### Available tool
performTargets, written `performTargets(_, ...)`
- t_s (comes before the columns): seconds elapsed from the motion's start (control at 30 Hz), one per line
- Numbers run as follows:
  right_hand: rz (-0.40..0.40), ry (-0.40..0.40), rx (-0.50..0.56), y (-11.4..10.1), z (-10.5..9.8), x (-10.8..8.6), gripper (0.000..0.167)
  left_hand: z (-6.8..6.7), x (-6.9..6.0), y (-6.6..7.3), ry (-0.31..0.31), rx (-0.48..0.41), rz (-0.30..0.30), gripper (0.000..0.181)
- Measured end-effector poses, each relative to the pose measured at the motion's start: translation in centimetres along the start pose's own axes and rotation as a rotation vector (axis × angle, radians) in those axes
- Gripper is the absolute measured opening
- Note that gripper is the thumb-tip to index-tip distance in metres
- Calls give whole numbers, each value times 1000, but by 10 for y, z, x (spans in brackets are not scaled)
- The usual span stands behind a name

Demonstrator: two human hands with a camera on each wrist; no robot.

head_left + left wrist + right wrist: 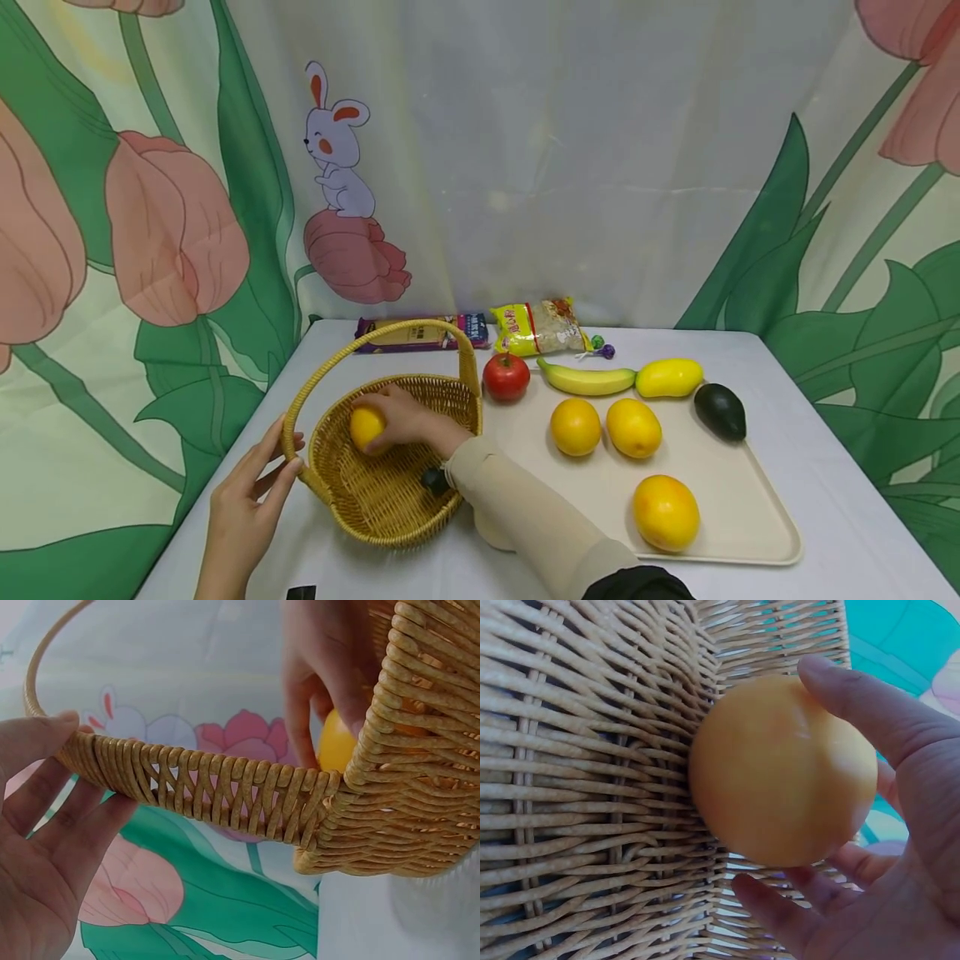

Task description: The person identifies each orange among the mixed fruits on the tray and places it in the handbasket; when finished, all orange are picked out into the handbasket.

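A woven wicker basket (375, 504) with a tall arched handle (225, 787) stands on the left part of the table. My left hand (251, 504) pinches the handle near its left base, thumb on one side and fingers on the other. Inside the basket my right hand (408, 417) holds a round yellow-orange fruit (365, 427) near the left wall. In the right wrist view, thumb and fingers lie around the fruit (780, 776), which is against the wickerwork. No other fruit shows in the visible part of the basket.
Right of the basket, a cream tray (727, 500) bears a tomato (506, 377), a banana (588, 379), a yellow mango-like fruit (669, 377), an avocado (720, 412) and several yellow-orange fruits (666, 512). Snack packets (540, 327) and lollipops (602, 350) lie behind, before a printed curtain.
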State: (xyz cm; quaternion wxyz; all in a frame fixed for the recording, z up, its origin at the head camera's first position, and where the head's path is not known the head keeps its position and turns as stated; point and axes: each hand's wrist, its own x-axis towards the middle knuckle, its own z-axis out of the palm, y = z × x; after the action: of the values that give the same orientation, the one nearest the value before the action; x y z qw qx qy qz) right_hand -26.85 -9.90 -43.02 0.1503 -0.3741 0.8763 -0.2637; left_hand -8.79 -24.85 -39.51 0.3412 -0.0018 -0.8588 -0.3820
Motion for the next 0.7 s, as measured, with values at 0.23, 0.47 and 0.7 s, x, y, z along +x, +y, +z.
performTargets(0.23,-3,-3,-1,-3,-10,-7,77,0,-1,0,-13,29,-18,66)
performTargets(0.47,-40,4,5,-3,-20,-12,79,-1,-2,0,-18,43,-50,67)
performTargets(0.7,-49,16,26,-2,-29,-18,77,0,-1,1,-20,36,-52,66)
